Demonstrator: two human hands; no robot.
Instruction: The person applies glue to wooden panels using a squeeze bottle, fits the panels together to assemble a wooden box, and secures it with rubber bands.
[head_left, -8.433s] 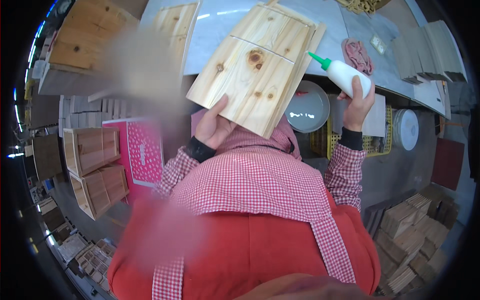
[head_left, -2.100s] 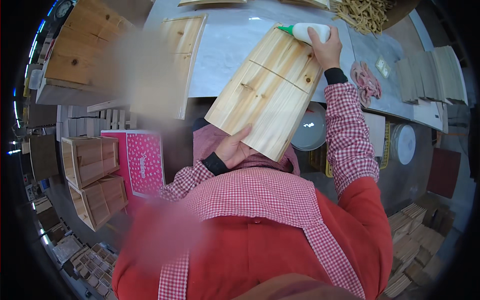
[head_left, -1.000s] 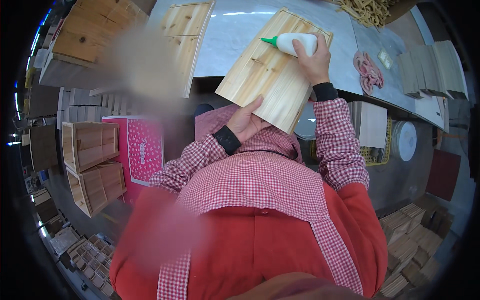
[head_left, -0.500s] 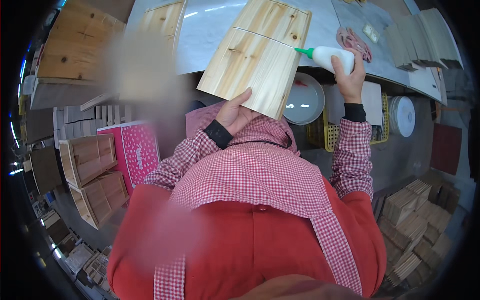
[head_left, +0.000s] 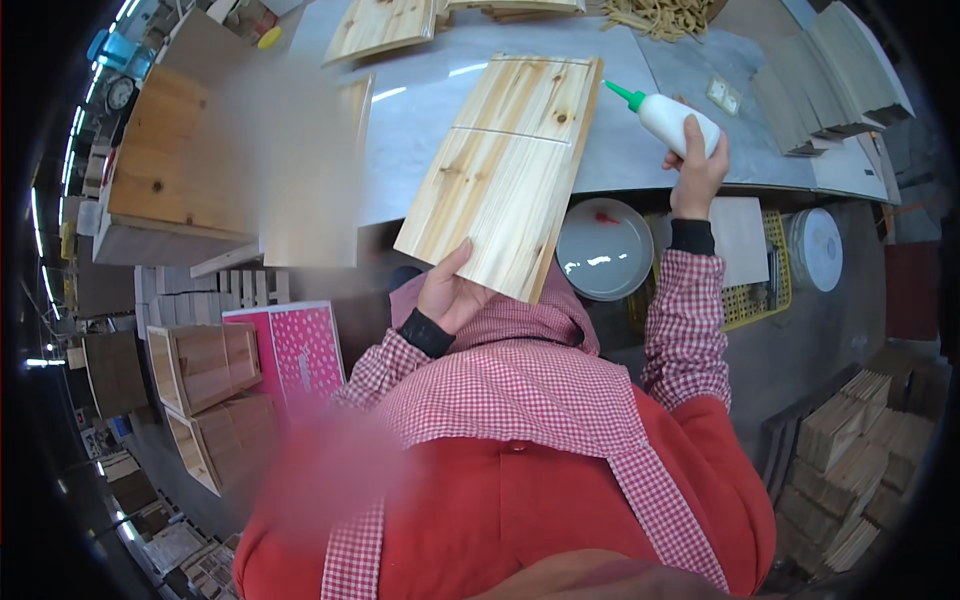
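A pale wooden board [head_left: 495, 185] with knots and a groove across its upper part slants in front of me, its far end over the grey table. My left hand [head_left: 452, 298] grips its near end, thumb on top and fingers beneath. In my right hand [head_left: 698, 170] is a white squeeze bottle [head_left: 675, 122] with a green nozzle. The nozzle tip points up and left, just right of the board's far right edge and apart from it. A thin pale line shows along the groove; I cannot make out whether it is glue.
More boards [head_left: 385, 28] lie at the table's [head_left: 425, 90] far side, near a heap of wood strips [head_left: 660, 15]. Grey panels [head_left: 835, 75] stand at the right. Below are a round bucket [head_left: 605, 250] and a yellow crate [head_left: 750, 315]. Wooden boxes [head_left: 205, 365] and a pink carton [head_left: 300, 350] stand left.
The bottle's nozzle has left the right end of the groove and now hangs beyond the board's edge. My left hand still grips the board. The view has shifted, showing more of the table's far side.
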